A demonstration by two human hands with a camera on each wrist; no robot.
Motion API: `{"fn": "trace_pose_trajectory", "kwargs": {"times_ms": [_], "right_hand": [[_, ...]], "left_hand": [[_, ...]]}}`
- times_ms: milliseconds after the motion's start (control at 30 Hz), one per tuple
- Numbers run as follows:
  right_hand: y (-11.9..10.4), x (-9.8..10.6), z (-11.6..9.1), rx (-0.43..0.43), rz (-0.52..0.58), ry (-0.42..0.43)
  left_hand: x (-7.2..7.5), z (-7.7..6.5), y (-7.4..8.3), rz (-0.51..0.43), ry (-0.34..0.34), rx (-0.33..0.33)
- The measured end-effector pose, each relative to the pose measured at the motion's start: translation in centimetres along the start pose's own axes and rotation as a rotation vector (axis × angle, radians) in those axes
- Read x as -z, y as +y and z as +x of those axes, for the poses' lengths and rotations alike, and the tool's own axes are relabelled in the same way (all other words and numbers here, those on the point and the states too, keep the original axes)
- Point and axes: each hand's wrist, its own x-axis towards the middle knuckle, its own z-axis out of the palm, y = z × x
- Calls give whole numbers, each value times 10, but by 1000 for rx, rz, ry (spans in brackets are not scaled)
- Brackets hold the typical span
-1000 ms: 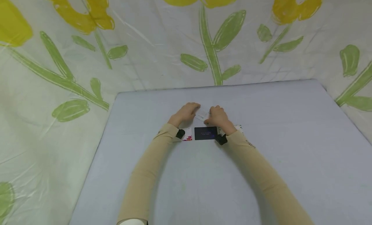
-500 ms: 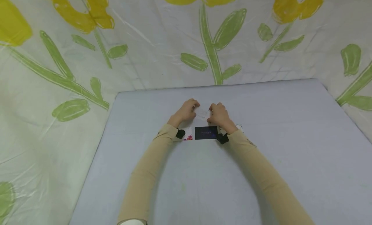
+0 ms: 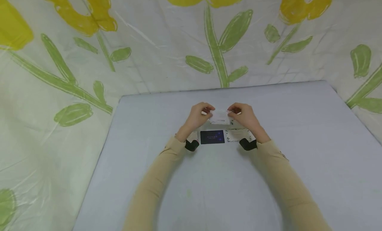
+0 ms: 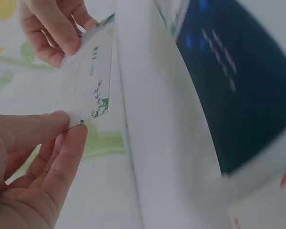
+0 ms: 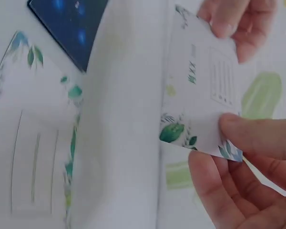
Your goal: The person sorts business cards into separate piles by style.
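Note:
A white business card (image 3: pixel 220 117) with green leaf corners and printed lines is held up above the table between both hands. My left hand (image 3: pixel 196 117) pinches one end of it between thumb and fingers, and my right hand (image 3: pixel 246 116) pinches the other. In the right wrist view, the right thumb (image 5: pixel 248 136) presses on the printed face while the fingers lie behind. Below the hands, a dark blue card (image 3: pixel 212 137) lies on the table. To its right is a leaf-bordered white card (image 3: pixel 237 134), partly covered by the right wrist camera.
A white card with red petals (image 4: pixel 267 205) lies left of the dark card, mostly hidden by the left wrist in the head view. The pale table (image 3: pixel 203 184) extends toward me. Behind it hangs a white sheet (image 3: pixel 167 41) printed with yellow flowers.
Both hands have moved to the right, the right one farther. The white card, earlier low and slanted between the hands, is now raised level, with both hands pinching its ends.

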Motion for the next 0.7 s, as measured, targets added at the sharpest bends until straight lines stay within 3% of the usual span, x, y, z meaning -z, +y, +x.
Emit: {"fn": "trace_pose_trajectory", "kwargs": {"times_ms": [267, 567, 700], "right_hand": [[18, 25, -24, -83, -5, -67], [38, 33, -39, -167, -26, -105], [43, 34, -42, -190, -39, -110]], "left_hand": [[-31, -11, 21, -43, -49, 23], [-60, -12, 26, 16, -127, 95], [-68, -11, 27, 90, -155, 131]]}}
